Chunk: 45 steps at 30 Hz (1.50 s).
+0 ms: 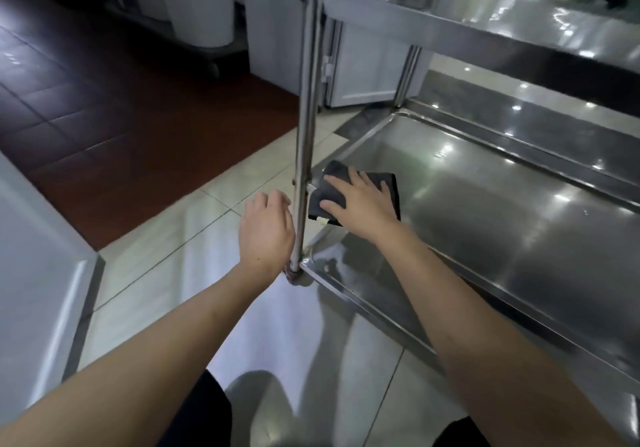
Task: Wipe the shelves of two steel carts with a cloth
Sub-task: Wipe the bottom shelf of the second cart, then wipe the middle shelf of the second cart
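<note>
1. A pale cabinet fills the left edge, standing on the floor, which is dark red tile further back and pale tile nearer
2. The left hand hovers just left of the cart's post; its fingers curl loosely toward the post, and I cannot tell whether they touch it. This grip holds nothing
3. The post rises from the near left corner of the lower shelf up past the upper shelf
4. The cloth, dark and folded to a rough square, lies flat on the lower shelf in its left end, just right of the post
5. A small pale tag shows on the cloth's near edge; any writing on it is too small to read
6. The right hand lies palm down on top of the cloth, fingers spread and straight, pressing it against the steel. The cloth is under the grip, showing beyond the fingertips to the left and past the hand to the right
7. The rest of the lower shelf runs right, shiny with light spots
8. No brand or writing can be read anywhere
</note>
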Available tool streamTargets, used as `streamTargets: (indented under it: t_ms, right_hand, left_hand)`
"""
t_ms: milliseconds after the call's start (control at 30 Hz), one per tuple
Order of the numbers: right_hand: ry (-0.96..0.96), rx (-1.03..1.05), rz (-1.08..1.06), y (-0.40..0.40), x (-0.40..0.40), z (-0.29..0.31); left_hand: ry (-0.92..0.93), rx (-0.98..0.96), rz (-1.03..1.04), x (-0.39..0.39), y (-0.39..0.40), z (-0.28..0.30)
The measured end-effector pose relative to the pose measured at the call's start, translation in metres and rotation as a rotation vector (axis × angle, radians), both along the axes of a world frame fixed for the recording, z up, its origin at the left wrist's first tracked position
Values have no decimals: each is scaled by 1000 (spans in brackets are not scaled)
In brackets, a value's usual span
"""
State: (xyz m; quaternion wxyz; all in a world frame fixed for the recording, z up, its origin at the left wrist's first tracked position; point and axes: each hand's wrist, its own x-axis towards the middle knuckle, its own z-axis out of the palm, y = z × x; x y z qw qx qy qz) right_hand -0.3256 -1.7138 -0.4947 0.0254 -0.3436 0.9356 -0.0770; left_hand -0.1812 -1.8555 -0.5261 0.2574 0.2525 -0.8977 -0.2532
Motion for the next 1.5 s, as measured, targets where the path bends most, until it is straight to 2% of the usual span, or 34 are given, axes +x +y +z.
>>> streamTargets:
  t_ms: [200, 367, 567, 767, 967, 1100, 1367, 1500]
  right_hand:
    - [72, 56, 90, -1, 15, 3]
    - [-97, -13, 87, 20, 47, 33]
    - [-383, -177, 10, 16, 108, 126]
    - [-560, -409, -95, -32, 149, 278]
    - [-664, -676, -207, -75, 171, 441]
    - [-615, -885, -222, -106, 164, 515]
    - [-560, -1208, -362, -191, 85, 591]
    - [-541, -1249, -358, -245, 13, 599]
  left_hand:
    - [-116, 85, 67, 31, -18, 23]
    - [-257, 151, 96, 57, -22, 79]
    - [-443, 215, 70, 84, -30, 192]
    - [-492, 279, 113, 94, -72, 351]
    - [-349, 390, 109, 89, -118, 511]
    - [-267, 400, 54, 67, -155, 579]
    - [-72, 551, -23, -16, -221, 645]
    - [-59, 504, -38, -85, -263, 654]
